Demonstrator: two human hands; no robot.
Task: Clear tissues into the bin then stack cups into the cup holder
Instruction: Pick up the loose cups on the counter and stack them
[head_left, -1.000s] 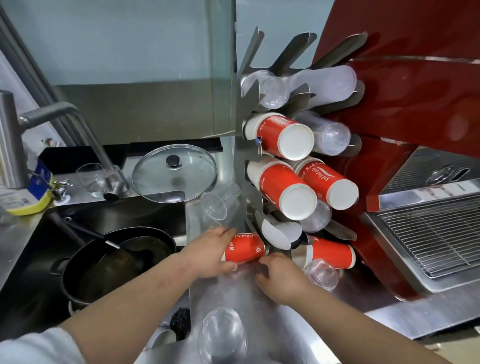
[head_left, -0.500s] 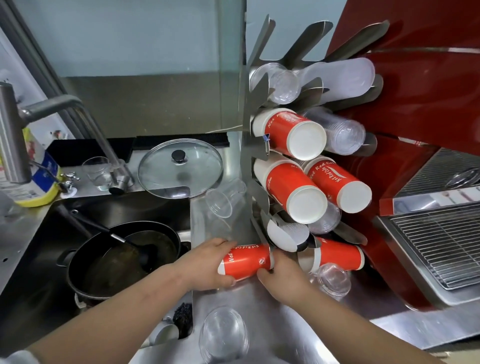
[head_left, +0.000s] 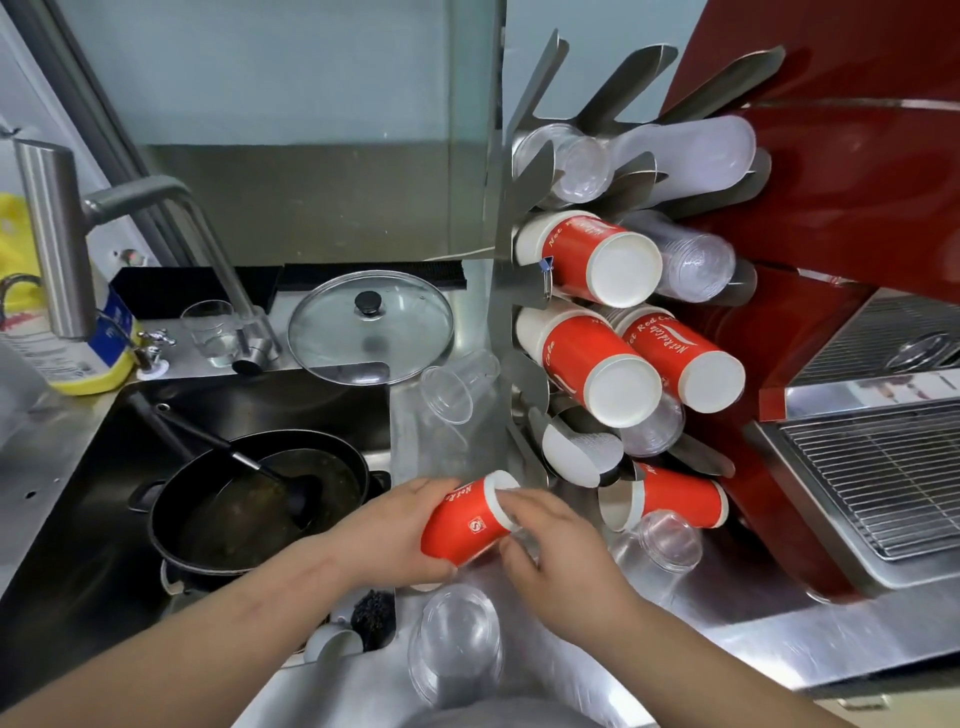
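Observation:
A steel cup holder (head_left: 524, 171) with slanted slots stands on the counter, loaded with stacks of red paper cups (head_left: 592, 260) and clear plastic cups (head_left: 582, 166). In front of its base my left hand (head_left: 400, 535) grips a red paper cup (head_left: 467, 525) lying on its side, white base pointing up and right. My right hand (head_left: 556, 551) touches that cup's white end with curled fingers. A clear plastic cup (head_left: 457, 639) lies on the counter just below both hands. Another clear cup (head_left: 457, 389) lies left of the holder. No tissues or bin are in view.
A sink at the left holds a black pan (head_left: 249, 499) with a ladle. A glass lid (head_left: 369, 327), a drinking glass (head_left: 213, 332) and a steel tap (head_left: 57, 228) stand behind it. A red machine with a wire-grid drip tray (head_left: 883, 467) fills the right.
The red cup has come back out from the holder's base and tilted, its white end now up and right. My right hand has slid onto that end. The view has shifted slightly.

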